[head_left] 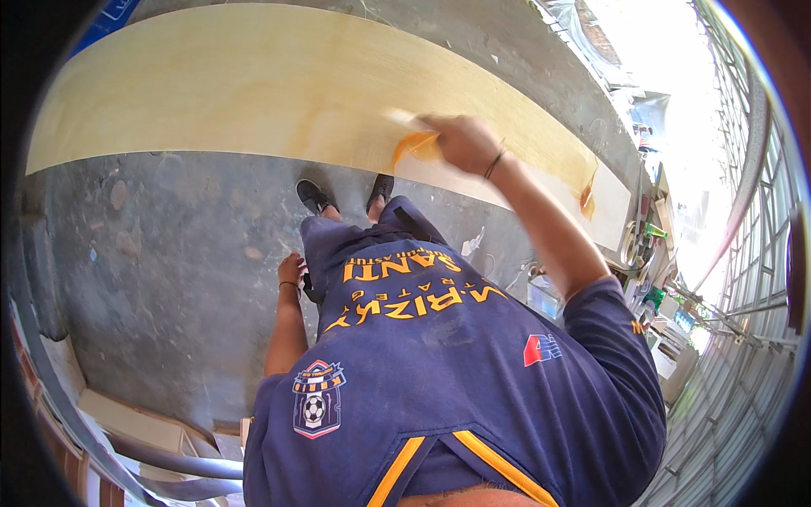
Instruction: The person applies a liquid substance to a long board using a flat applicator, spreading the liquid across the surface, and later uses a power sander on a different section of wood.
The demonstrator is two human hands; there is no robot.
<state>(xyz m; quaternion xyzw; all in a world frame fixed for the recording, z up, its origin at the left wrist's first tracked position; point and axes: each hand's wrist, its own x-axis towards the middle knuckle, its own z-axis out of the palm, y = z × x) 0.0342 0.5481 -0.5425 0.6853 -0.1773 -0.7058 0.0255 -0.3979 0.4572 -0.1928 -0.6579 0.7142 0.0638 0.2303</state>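
A long pale board (194, 93) lies across the view beyond my feet, mostly coated with a wet yellowish film. Over its right part my right hand (465, 144) is closed on a pale flat piece (399, 117), too smeared by motion to tell its kind. Just below the fingers is a thick orange-yellow puddle of glue-like liquid (416, 148). A second amber patch (587, 198) sits near the board's right end, where the surface is whiter. My left hand (292, 269) hangs beside my thigh, loosely open with nothing visible in it.
My dark shoes (314, 196) stand on the stained grey concrete floor (169, 253) at the board's near edge. A clear plastic container (543, 297) is by my right side. Bottles and clutter (655, 232) line the right. A blue object (101, 24) touches the far left corner.
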